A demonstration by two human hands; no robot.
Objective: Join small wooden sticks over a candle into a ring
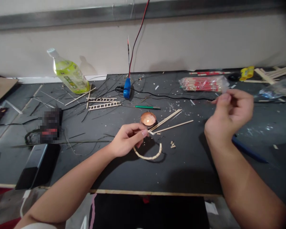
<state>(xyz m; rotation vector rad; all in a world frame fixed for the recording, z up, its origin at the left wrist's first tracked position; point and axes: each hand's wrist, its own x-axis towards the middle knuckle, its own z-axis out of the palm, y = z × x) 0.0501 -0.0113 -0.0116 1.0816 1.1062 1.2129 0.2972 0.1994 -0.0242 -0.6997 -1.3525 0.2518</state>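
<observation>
My left hand is closed, thumb against forefinger, with a small pale piece at its fingertips. From beneath its fingers curves a strand of short wooden segments, held just above the table. Right beyond these fingers, a lit candle burns in a small brown cup. Several thin wooden sticks lie beside it, and a few tiny cut wooden bits are to the right of the strand. My right hand is raised off the table, thumb and forefinger pinched; what they hold, if anything, is too small to tell.
A tilted bottle stands at the back left, near small wooden ladders. A blue switch joins black cables crossing the table. Behind my right hand lies a plastic-wrapped stick bundle. A phone rests near the front left edge.
</observation>
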